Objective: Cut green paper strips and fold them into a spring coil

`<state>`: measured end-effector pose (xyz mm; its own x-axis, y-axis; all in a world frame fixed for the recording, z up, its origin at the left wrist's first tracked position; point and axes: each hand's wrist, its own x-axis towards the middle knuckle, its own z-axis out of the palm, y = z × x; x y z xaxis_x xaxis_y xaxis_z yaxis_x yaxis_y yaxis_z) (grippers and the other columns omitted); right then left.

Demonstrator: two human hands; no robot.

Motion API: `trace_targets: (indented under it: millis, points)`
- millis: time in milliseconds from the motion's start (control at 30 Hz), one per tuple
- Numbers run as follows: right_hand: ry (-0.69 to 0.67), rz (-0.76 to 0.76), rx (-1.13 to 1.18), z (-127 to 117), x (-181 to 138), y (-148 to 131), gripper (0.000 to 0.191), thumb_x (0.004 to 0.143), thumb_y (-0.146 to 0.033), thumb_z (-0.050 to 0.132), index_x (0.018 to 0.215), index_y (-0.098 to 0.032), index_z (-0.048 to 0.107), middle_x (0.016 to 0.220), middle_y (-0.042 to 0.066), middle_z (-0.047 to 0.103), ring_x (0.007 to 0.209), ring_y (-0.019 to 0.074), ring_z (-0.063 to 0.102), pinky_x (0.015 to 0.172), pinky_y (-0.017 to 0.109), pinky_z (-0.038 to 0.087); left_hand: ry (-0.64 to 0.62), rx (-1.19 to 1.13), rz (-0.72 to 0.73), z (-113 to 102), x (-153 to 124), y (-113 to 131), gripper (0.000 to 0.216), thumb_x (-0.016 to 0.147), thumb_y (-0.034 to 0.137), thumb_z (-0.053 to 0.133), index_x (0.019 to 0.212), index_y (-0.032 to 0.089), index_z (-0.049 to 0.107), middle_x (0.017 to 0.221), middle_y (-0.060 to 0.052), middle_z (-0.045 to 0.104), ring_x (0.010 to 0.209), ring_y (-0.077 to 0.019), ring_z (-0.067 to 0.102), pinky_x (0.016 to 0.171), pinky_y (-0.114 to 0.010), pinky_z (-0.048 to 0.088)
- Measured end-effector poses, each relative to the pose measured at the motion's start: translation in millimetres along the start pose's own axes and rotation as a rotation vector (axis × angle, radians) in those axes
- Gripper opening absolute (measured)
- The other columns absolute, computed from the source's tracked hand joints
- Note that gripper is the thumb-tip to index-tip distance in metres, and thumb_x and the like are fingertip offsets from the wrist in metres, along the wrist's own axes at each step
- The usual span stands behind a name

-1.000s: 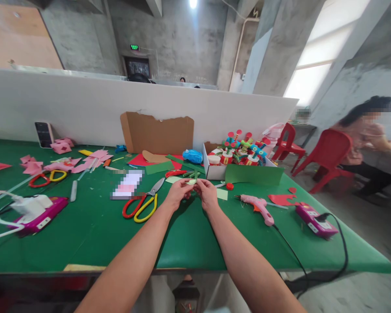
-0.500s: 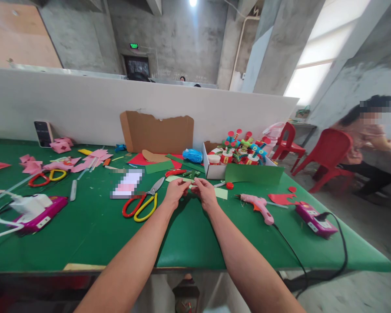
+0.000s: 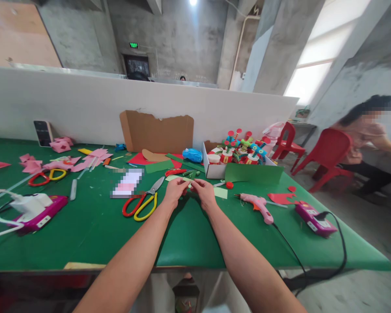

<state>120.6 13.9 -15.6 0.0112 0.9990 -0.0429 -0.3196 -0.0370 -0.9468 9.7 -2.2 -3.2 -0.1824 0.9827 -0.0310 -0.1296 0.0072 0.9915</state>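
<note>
My left hand (image 3: 177,192) and my right hand (image 3: 202,191) meet over the middle of the table, both pinching a small green paper strip (image 3: 189,182), mostly hidden by the fingers. Just beyond the fingertips lie folded green paper springs (image 3: 191,173). Light green paper shows behind my left hand, and another light green paper piece (image 3: 220,192) lies right of my right hand. Scissors (image 3: 147,201) with one red and one yellow handle rest left of my left hand. Red-handled scissors (image 3: 175,172) lie behind the hands. A red bottle cap (image 3: 229,185) sits to the right.
A white box (image 3: 215,173) of colourful paper-spring figures stands at the back right. A pink glue gun (image 3: 258,206) and a purple power strip (image 3: 315,220) lie right. Pink paper (image 3: 97,157) and another power strip (image 3: 42,213) are left. Someone sits beyond a red chair (image 3: 333,152).
The green strip stood up between my fingertips before; now it is lower and less visible. My hands stay in nearly the same place. The seated person at the right has shifted slightly.
</note>
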Motion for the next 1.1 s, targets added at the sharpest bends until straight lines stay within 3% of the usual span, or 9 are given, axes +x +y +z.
trace_targets:
  millis: [400,600,967,1100]
  points:
    - [0.042,-0.058,0.016,0.2,2.3,1.3,0.031,0.048,-0.035,0.08,0.07,-0.019,0.066,0.059,-0.003,0.066,0.057,0.0148,0.062,0.066,0.031,0.052,0.046,0.005,0.013,0.0,1.2,-3.0,0.034,0.053,0.041,0.077,0.064,0.016,0.056,0.047,0.006,0.05,0.04,-0.0057,0.041,0.04,-0.018,0.03]
    - [0.013,-0.082,-0.039,-0.1,2.3,2.6,0.031,0.049,-0.038,0.079,0.071,-0.02,0.066,0.059,-0.003,0.066,0.059,0.0166,0.063,0.067,0.032,0.052,0.03,0.028,0.039,-1.5,3.3,-3.7,0.033,0.054,0.042,0.075,0.054,0.016,0.056,0.045,0.004,0.05,0.043,-0.0069,0.044,0.042,-0.019,0.032]
    - [-0.026,0.019,0.067,-4.2,3.6,1.4,0.03,0.048,-0.031,0.082,0.067,-0.018,0.064,0.059,-0.003,0.065,0.057,0.0135,0.06,0.066,0.03,0.053,-0.044,-0.11,0.02,-1.1,4.9,-3.0,0.031,0.058,0.043,0.072,0.06,0.014,0.061,0.057,-0.001,0.06,0.048,-0.0088,0.05,0.048,-0.022,0.039]
    - [0.01,0.051,0.107,-6.4,5.0,0.3,0.028,0.049,-0.031,0.082,0.065,-0.018,0.063,0.055,-0.003,0.062,0.054,0.0125,0.059,0.065,0.03,0.053,0.019,-0.155,0.014,-6.5,6.7,-0.7,0.036,0.063,0.048,0.068,0.069,0.014,0.063,0.057,0.0,0.058,0.047,-0.0087,0.05,0.048,-0.022,0.04]
